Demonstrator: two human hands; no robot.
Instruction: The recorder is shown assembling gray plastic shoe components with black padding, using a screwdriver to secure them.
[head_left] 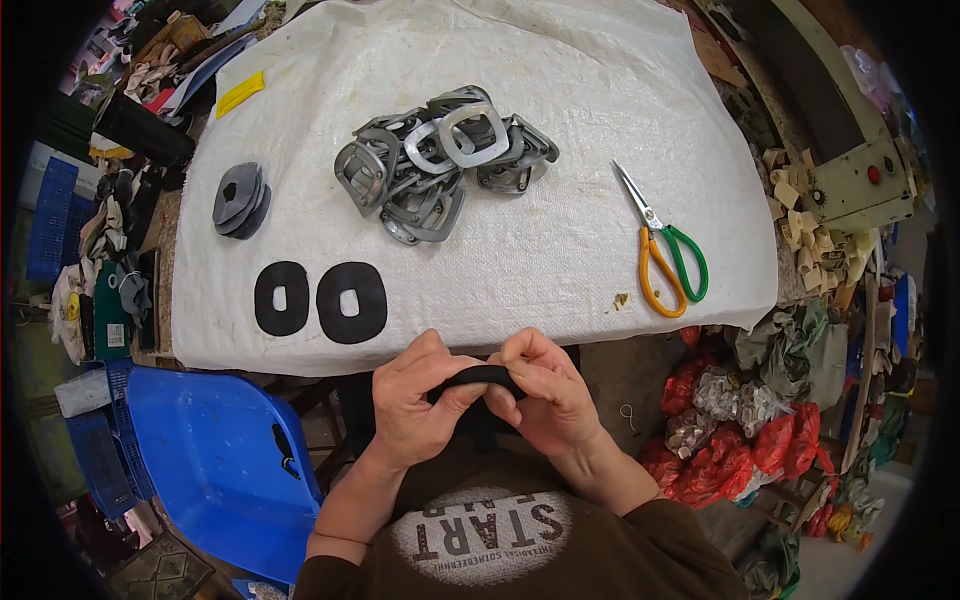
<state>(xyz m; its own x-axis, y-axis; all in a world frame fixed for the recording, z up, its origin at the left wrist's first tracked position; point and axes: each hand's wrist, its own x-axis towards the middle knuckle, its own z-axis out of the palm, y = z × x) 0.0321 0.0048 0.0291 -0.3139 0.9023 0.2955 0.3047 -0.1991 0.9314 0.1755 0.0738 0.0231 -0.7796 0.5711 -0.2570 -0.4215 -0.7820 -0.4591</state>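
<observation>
Close to my body, just off the table's near edge, my left hand (412,405) and my right hand (553,388) pinch a black curved piece (474,376) between thumbs and fingers. It bows upward in the middle, and the fingers cover both its ends. Two flat black rounded rings (352,303) with central holes lie side by side on the white sheet (520,270), ahead and to the left. Beyond them is a heap of grey rounded frames (425,205), with a shiny silver frame (474,134) on top. A stack of dark grey rounded pieces (240,200) sits to the left.
Scissors (660,250) with one orange and one green handle lie on the right. A yellow strip (240,94) is at the far left. Below the table's left side stands a blue tub (200,450); red bags (740,455) are at right, under a machine (860,185).
</observation>
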